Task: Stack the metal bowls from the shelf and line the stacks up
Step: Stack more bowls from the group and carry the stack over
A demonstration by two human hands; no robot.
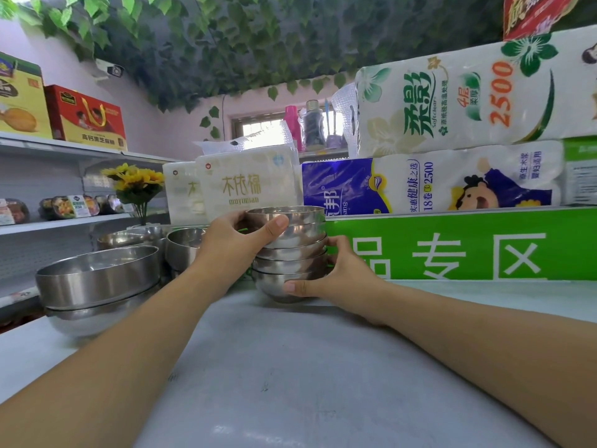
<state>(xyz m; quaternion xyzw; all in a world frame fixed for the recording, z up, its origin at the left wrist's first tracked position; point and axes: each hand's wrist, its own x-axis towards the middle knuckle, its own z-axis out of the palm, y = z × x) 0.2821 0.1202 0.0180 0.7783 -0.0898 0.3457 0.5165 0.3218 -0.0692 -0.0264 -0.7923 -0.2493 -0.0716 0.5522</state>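
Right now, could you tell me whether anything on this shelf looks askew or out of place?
Nothing spilled or damaged. The small bowl stack, gripped by left hand and right hand, looks slightly uneven: its top bowl seems shifted left of those below.

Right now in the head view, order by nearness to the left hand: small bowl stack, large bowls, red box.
1. Small bowl stack, gripped by the left hand.
2. Large bowls, on the left.
3. Red box, upper left shelf.

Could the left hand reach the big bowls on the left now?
Probably yes, once it lets go: the left hand grips the small stack, but the big bowls sit just to its left, and nothing seems to stand between.
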